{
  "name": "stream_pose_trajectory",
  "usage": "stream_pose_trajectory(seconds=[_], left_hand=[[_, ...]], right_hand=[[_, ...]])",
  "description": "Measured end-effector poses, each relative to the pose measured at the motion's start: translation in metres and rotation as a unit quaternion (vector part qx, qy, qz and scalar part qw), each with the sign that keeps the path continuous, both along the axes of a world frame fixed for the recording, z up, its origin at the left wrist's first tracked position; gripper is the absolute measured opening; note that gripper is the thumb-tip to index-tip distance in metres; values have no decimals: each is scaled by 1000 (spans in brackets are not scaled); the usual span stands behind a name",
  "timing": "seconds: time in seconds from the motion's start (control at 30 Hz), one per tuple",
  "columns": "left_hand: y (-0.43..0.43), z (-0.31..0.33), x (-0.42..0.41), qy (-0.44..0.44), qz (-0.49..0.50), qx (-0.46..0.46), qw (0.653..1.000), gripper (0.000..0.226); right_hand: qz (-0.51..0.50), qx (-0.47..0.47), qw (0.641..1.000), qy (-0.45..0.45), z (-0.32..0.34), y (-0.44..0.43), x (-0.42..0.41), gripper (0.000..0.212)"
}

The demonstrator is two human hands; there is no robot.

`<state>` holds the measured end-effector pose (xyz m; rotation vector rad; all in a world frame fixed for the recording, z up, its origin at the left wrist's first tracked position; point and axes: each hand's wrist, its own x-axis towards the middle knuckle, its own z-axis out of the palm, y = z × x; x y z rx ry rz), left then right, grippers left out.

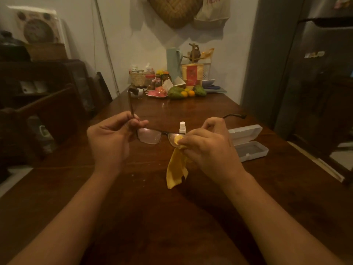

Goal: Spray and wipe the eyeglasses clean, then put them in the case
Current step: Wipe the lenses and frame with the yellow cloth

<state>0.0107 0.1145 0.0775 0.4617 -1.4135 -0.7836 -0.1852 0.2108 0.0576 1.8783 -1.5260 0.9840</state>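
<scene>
eyeglasses (150,136) aloft, yellow cloth (175,169) pressed on them — white case (248,142) open.

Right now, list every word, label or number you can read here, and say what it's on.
Nothing reads for certain.
Hanging cloth bag: red letters, cut off at the top edge.
Fridge badge: blurred.
Red-and-gold packet: print too small.
Jars: labels too small.
Spray bottle: no print shows.
</scene>
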Motion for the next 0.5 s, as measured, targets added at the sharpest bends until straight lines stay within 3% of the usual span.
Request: stream_pose_trajectory(seconds=[0.13, 0.33, 0.5], left_hand=[[2, 1, 3, -6, -1, -40, 999, 10], [-1, 2, 5, 5, -23, -42, 999, 17], [-2, 0, 9, -8, -18, -64, 998, 8]], right_hand=[[-32, -29, 999, -11, -2, -1, 4, 20], [-11, -10, 1000, 6, -5, -7, 1, 45], [27, -1, 1000, 0, -5, -5, -6, 38]])
